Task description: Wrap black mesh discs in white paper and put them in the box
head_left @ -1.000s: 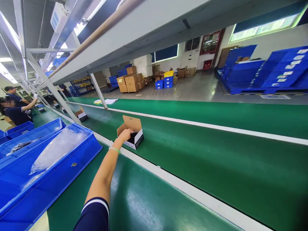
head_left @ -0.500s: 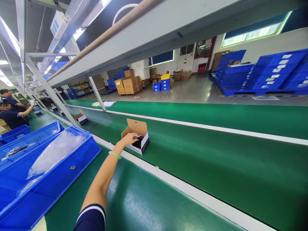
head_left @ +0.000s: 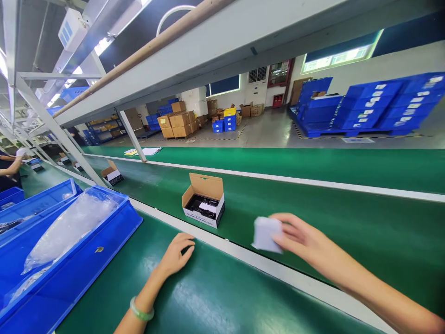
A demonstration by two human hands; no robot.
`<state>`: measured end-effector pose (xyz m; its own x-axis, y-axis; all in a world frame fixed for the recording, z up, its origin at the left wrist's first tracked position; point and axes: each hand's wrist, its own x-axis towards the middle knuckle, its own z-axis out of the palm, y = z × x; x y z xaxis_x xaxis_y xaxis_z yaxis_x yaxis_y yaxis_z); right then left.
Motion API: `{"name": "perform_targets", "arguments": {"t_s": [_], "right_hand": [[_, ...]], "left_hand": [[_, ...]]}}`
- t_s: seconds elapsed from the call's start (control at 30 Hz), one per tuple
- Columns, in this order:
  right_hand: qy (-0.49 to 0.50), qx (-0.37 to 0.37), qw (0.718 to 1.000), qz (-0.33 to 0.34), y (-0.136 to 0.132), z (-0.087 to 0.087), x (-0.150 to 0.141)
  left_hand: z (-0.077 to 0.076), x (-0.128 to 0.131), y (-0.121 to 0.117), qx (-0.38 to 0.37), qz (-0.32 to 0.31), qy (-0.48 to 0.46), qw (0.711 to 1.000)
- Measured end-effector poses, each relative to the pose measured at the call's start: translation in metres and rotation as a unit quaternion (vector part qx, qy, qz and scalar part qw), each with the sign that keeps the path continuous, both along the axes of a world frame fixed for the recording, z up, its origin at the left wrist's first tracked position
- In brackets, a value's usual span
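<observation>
Right hand (head_left: 295, 235) pinched a white packet (head_left: 266, 234) — blurred, perhaps paper — by its edge; left hand (head_left: 176, 255), relaxed, empty, neared the bench's (head_left: 208, 297) far edge. Box (head_left: 199, 218) stood by the belt's (head_left: 295, 199) near edge, lid (head_left: 207, 184) up, likely for access.

from where i stand, the right hand (head_left: 299, 234) pinches a blurred white square (head_left: 267, 234) between thumb and fingers, above the green belt (head_left: 313, 208). the left hand (head_left: 176, 254) is loosely curled and holds nothing, its fingertips by the white rail (head_left: 260, 262), a pale green bangle (head_left: 141, 313) on that wrist. between the two, farther back, a box (head_left: 201, 218) sits with its lid up, black things and a white piece inside. over to the left, a blue bin (head_left: 100, 253) holds clear bags (head_left: 69, 229); past it another box (head_left: 113, 176) stands open on the belt. blue crates (head_left: 371, 106) are stacked across the floor.
</observation>
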<state>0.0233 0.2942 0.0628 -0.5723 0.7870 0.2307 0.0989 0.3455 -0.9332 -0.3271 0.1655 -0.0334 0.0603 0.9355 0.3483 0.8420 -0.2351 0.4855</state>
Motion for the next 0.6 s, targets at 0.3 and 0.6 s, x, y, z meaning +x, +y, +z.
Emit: {"name": "perform_targets", "arguments": {"t_s": [0.3, 0.6], "right_hand": [[-0.280, 0.132, 0.949, -0.062, 0.070, -0.008, -0.232], [-0.366, 0.297, 0.882, 0.005, 0.044, -0.008, -0.165]], "left_hand": [[-0.014, 0.005, -0.007, -0.035, -0.004, 0.031, 0.999], [-0.021, -0.004, -0.005, -0.009, -0.024, 0.044, 0.999]]}}
